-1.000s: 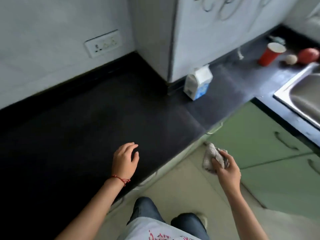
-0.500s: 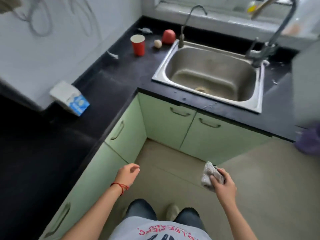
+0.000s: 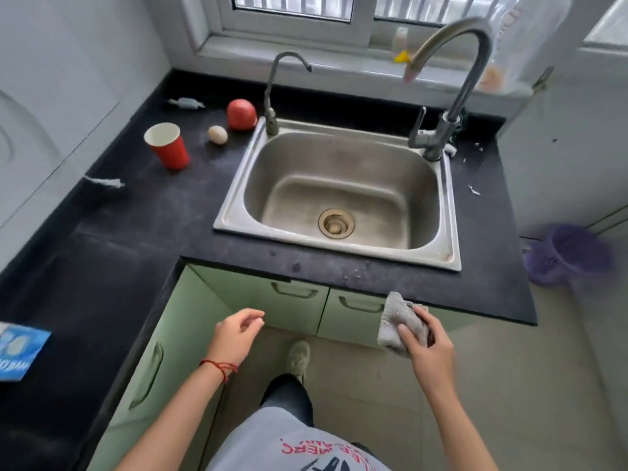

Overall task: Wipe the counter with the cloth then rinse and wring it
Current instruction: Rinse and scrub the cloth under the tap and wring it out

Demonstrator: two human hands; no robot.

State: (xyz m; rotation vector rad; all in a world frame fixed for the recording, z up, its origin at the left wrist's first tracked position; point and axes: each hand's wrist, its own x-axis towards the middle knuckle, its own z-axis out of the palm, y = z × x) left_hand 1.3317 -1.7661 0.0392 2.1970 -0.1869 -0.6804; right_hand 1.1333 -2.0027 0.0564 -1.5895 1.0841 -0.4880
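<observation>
Sink (image 3: 445,212) nearer now, right hand (image 3: 429,348) clutching cloth (image 3: 394,322) below counter (image 3: 170,212), left hand (image 3: 238,336) loose.

Soft daylight enters from the window (image 3: 326,8) at the top, the frame's edges bend and blur, and glare washes the upper right.

window (image 3: 294,8) daylit | green cabinets (image 3: 295,305) | pale tiled floor (image 3: 509,385)
</observation>
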